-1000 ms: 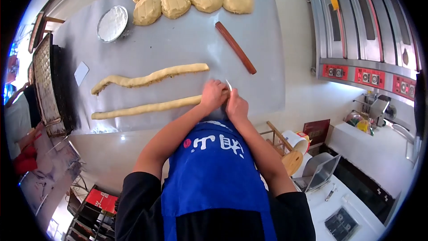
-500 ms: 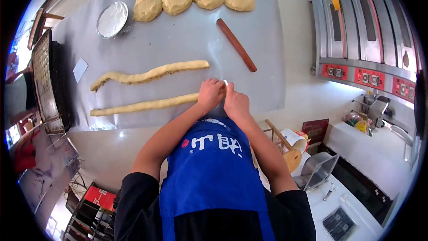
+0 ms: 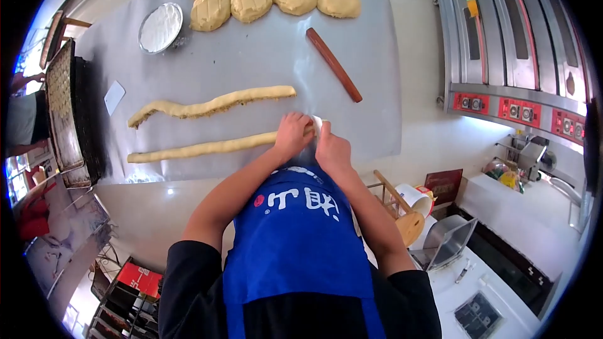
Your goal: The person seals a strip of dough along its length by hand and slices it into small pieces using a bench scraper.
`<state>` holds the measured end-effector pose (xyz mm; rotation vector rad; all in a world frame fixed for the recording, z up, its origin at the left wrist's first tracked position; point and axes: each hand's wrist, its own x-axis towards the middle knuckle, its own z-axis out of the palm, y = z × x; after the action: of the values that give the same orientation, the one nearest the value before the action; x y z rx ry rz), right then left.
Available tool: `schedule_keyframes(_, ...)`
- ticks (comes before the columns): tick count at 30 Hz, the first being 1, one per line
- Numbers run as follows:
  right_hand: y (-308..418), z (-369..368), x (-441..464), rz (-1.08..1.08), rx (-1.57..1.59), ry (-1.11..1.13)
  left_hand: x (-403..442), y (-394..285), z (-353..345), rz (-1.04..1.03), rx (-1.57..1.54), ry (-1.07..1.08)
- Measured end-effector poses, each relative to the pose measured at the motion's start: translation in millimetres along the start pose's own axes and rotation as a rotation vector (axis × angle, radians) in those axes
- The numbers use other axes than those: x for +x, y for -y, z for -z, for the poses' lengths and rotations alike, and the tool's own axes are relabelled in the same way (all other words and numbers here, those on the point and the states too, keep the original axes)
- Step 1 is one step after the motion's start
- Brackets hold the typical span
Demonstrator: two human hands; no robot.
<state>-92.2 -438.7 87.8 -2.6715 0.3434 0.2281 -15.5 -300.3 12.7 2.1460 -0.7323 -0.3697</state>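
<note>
A long dough roll (image 3: 213, 147) lies along the near edge of the metal table. My left hand (image 3: 294, 134) is closed round its right end. My right hand (image 3: 332, 147) grips a small white scraper (image 3: 317, 125), which stands at the roll's end, right beside the left fingers. A short bit of dough shows just past the scraper. Farther back, a second, wavy dough roll (image 3: 213, 105) with dark filling showing along its side lies untouched. A brown rolling pin (image 3: 334, 64) rests beyond my right hand.
Several large dough pieces (image 3: 251, 1) sit at the table's far side, with a bowl of white flour (image 3: 160, 28) to their left. A white card-like scraper (image 3: 114, 97) and dark trays (image 3: 66, 113) are at the left. A person (image 3: 28, 119) stands beyond the trays. Ovens (image 3: 515, 31) stand right.
The white scraper has turned and now shows its flat side between my hands. Both hands have shifted slightly left. The person at the far left has moved.
</note>
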Motion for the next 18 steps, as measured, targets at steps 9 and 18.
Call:
schedule_keyframes(9,-8,-51,0,-0.016,-0.016,-0.042,-6,13,-8,-0.012,0.05,0.02)
schedule_keyframes(18,10,-5,0,-0.013,-0.025,0.055,-9,11,2,-0.021,0.023,-0.057)
